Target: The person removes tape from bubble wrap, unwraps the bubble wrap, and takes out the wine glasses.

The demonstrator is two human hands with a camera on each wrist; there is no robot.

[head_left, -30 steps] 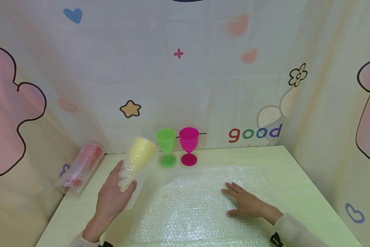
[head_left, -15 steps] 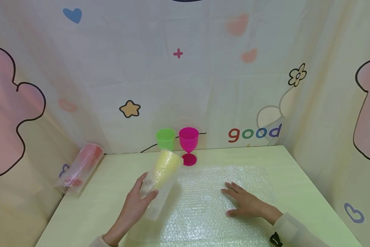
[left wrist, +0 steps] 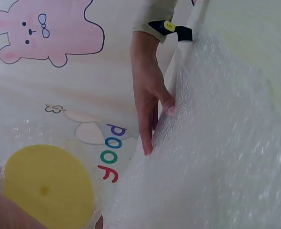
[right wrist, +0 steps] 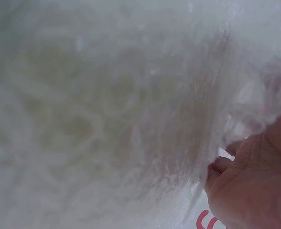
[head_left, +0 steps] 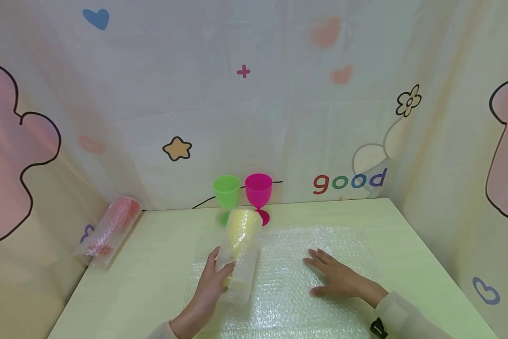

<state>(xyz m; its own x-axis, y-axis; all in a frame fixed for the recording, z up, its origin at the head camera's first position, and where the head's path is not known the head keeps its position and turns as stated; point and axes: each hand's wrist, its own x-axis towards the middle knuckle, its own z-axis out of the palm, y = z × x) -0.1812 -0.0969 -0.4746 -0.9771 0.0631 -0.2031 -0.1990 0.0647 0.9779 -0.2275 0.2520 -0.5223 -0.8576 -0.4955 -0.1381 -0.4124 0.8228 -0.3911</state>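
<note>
The wrapped yellow cup sits between left fingers.

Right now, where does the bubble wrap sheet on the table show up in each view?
Head: the bubble wrap sheet spreads across the lower centre.
Left wrist: it fills much of the right half.
Right wrist: blurred, it covers most of the picture.
Shared landmark: the right hand, visible in all three.

The green plastic goblet and magenta plastic goblet are half-blocked by the bubble-wrapped yellow bundle; rightward, passage is left.
</note>
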